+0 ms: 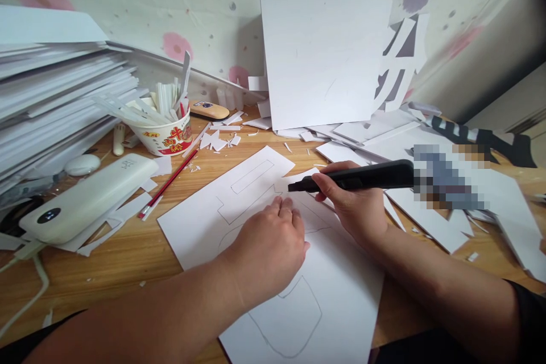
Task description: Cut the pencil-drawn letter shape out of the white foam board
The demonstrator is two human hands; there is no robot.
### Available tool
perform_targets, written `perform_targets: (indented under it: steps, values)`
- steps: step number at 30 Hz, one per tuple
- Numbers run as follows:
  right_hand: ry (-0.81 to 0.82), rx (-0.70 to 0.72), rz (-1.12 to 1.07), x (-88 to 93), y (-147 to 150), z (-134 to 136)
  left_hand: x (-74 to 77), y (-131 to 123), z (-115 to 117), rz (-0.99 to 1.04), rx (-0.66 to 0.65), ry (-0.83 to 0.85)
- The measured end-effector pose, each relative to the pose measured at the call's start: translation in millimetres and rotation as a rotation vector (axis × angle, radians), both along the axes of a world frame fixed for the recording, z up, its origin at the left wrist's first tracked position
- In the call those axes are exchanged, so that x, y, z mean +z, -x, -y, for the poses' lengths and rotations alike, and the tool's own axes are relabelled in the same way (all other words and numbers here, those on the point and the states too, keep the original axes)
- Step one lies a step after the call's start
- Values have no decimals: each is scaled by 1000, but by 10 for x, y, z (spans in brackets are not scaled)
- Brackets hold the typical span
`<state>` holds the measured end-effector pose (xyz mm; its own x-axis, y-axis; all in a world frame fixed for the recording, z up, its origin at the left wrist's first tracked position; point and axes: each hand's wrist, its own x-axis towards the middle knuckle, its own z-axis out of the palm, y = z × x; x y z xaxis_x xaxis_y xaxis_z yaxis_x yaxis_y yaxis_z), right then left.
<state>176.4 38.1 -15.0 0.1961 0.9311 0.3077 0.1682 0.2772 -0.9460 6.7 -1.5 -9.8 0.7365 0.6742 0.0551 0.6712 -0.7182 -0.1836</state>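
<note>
Two hands work over a white sheet [350, 301] lying mid-view on the worktop [136, 244]. With the left hand [273, 244] as clock centre, the right hand [358, 205] sits between 2 and 3 o'clock, its fingers wrapped round a black pen-shaped tool [367, 175]. The left fingers press down on the sheet and grasp nothing.

The tool's front end stops just beside the left fingertips, toward their 1 o'clock; if it carries a blade, a slip toward 7 o'clock could nick them. Should the left hand's pressure ease, the sheet could pivot and the tool stray from the drawn outlines [321, 314]. Loose offcuts [426, 222] toward 2 o'clock might crowd the right arm.

Part of the drawing is hidden under the left hand. Whether the tool's tip touches the sheet is unclear. A pixelated patch [447, 182] masks whatever lies past the tool's rear, and the sheet's 6 o'clock end is cut off.
</note>
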Motion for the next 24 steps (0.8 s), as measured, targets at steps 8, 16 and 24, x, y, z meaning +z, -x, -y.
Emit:
perform_targets:
  steps: [8, 16, 24]
  values:
    - [-56, -21, 29, -33, 17, 7, -16, -2, 2, -3, 5, 7]
    - [1, -35, 37, -36, 10, 6, -31, 10, -7, -2, -3, -14]
    - [-137, 42, 346, 4, -79, 5, -63, 17, -5, 29, 6, -11]
